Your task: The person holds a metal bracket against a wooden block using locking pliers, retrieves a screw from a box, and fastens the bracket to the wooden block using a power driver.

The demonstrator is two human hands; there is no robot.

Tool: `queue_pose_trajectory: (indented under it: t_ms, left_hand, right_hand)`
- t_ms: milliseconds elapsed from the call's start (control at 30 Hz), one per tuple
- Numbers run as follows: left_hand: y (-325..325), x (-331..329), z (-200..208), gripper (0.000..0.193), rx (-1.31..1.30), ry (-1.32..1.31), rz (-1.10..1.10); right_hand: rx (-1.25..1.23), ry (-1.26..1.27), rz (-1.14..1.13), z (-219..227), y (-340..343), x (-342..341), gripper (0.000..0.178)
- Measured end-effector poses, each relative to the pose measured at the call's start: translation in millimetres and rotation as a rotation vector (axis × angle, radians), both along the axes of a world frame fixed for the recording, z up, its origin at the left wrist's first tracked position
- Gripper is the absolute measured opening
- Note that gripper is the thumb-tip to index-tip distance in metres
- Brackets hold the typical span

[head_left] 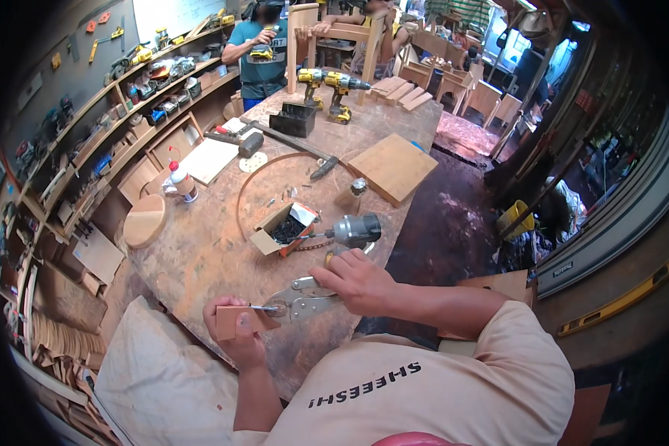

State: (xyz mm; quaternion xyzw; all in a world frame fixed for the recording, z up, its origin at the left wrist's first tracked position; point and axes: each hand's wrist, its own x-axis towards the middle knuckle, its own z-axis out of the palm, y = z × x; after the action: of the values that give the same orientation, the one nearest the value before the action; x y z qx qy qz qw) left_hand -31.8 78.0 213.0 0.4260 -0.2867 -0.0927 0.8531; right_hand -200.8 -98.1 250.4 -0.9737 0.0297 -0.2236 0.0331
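Observation:
My left hand [245, 343] is closed around a small reddish-brown wood block [229, 325], thumb on its face, near the table's front edge. My right hand [360, 282] grips the handles of silver locking pliers [311, 305]. Their jaws reach to the block's right end, where a thin metal piece [260, 308] shows along the top edge; whether the jaws clamp it I cannot tell. Beyond the pliers a cordless driver [355, 230] lies on its side, its bit pointing at an open carton [262, 241] of black screws [285, 228].
On the wooden table [193, 267] lie a square board [392, 168], a hammer [324, 168], a mallet [251, 144], a glue bottle [181, 182] and a round wood disc [146, 221]. Two yellow drills [340, 97] stand farther back. Two people are across the table beside a wooden frame [338, 31].

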Motion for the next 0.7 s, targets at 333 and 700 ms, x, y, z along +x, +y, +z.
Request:
queue_pose_trajectory:
  t_ms: [333, 700]
  left_hand:
    - [10.5, 14.5, -39.3, 0.037, 0.349, -0.013, 0.046]
    - [11.2, 25.1, -75.9, 0.034, 0.395, 0.026, 0.127]
  right_hand:
    - [0.257, 0.256, -0.043, -45.9, 15.1, 3.1, 0.052]
    - [0.379, 0.299, -0.079, -74.7, 32.8, 4.0, 0.05]
